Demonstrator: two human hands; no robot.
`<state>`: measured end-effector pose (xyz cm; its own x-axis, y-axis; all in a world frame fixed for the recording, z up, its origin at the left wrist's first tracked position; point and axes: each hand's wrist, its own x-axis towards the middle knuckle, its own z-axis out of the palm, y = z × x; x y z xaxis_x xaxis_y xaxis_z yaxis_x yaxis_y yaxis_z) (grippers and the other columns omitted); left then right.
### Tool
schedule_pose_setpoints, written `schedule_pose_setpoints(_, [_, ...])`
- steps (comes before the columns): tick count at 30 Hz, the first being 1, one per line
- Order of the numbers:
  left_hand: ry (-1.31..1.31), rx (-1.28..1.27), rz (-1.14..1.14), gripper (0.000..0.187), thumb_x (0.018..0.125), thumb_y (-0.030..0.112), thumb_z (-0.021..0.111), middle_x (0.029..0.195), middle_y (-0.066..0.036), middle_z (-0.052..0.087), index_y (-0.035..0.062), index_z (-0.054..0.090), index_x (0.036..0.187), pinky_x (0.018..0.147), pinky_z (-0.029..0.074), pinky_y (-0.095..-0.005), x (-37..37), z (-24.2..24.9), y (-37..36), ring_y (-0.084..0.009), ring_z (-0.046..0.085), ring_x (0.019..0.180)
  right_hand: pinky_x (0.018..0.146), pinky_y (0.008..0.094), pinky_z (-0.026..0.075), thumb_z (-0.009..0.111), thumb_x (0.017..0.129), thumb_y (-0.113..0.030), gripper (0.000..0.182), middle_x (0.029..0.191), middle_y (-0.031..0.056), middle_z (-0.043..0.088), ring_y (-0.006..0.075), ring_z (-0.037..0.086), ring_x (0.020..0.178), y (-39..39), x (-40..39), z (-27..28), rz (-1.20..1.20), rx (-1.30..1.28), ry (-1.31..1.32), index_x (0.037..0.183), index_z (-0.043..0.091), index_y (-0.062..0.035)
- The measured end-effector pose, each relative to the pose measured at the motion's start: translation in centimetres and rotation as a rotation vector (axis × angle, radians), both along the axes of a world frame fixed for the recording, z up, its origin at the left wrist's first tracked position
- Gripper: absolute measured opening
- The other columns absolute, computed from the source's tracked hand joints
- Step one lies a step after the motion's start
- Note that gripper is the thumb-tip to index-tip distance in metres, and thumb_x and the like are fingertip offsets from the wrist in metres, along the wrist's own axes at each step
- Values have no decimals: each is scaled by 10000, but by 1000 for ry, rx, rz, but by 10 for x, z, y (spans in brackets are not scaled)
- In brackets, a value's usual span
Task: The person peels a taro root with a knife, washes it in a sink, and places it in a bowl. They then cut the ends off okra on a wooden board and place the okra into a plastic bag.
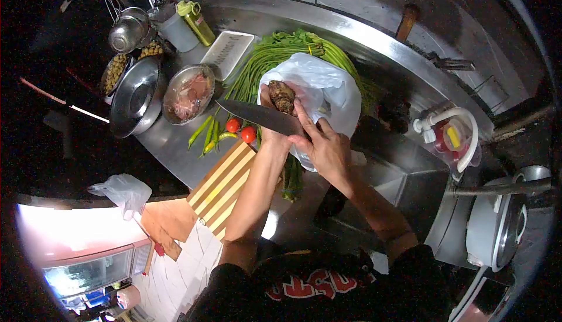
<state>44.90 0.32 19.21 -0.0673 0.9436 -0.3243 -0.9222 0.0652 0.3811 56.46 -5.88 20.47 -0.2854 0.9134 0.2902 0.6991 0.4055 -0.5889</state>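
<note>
Over a white plastic bag (342,91), my left hand (270,132) holds a rough brown root (281,96), its fingers partly hidden behind the root and the knife. The broad dark blade of a knife (254,115) lies across my left palm and points left. My right hand (321,146) is closed on the knife at its right end, with the index finger reaching toward the root. Long green bean stalks (263,58) curve around the bag. Left of my wrist lie two red tomatoes (248,134) and several green chilies (209,136).
A striped cutting board (219,190) lies below the chilies. Left are a bowl of meat (189,95), a metal basin (137,96) and a white tray (228,54). The sink (380,190), a white faucet (465,140) and a white pot (489,231) are at right.
</note>
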Motion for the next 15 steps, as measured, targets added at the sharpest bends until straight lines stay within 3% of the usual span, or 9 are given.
schedule_pose_setpoints(3, [82,39,14,370,899,454,400,782,-36,563,107,531,892,575,453,-274,1,1,-5,-168,542,683,633,436,503,463,807,-553,618,1111,274,491,434,561,889,-1,-1,3,-2,-43,-14,1355,284,-331])
schedule_pose_setpoints(7, [37,120,30,342,910,418,390,814,-26,556,102,522,903,620,450,-276,5,-3,-10,-159,535,715,654,439,501,480,828,-501,597,1102,271,518,428,578,857,0,-3,9,-12,-70,-29,1354,303,-279])
schedule_pose_setpoints(9, [265,113,129,326,918,390,376,828,-15,543,95,516,923,664,445,-284,17,-6,-17,-147,525,735,667,432,498,483,841,-471,578,1088,249,540,410,589,843,12,-3,6,-22,-92,-66,1352,314,-260])
schedule_pose_setpoints(10, [300,-8,149,305,922,363,377,835,-7,536,91,512,950,676,439,-284,26,-5,-22,-132,514,732,678,415,494,477,859,-426,550,1085,218,554,382,599,827,28,0,-2,27,-43,17,1351,320,-239])
schedule_pose_setpoints(11, [301,-107,71,357,928,380,332,928,-24,578,106,514,1068,745,475,-351,25,-3,-26,-177,567,838,690,398,490,472,876,-381,522,1081,186,569,355,609,811,37,3,-9,75,6,101,1349,326,-218])
schedule_pose_setpoints(12, [205,-47,51,346,928,370,322,937,-20,580,114,515,1058,736,478,-345,20,-2,-24,-176,569,849,697,378,479,447,897,-313,475,1059,153,588,331,608,765,37,4,-4,113,55,306,1345,335,-198])
schedule_pose_setpoints(13, [107,17,33,337,927,360,312,947,-16,583,121,517,1048,727,481,-338,14,-1,-19,-174,571,859,697,378,479,447,897,-313,475,1059,153,588,331,608,765,35,7,1,115,59,307,1345,335,-198])
schedule_pose_setpoints(15, [102,120,41,309,918,371,329,910,-22,578,132,508,1001,684,494,-339,1,-2,-12,-180,574,814,701,366,480,431,905,-302,463,1053,155,593,339,604,776,26,13,11,83,-200,370,1345,331,-203])
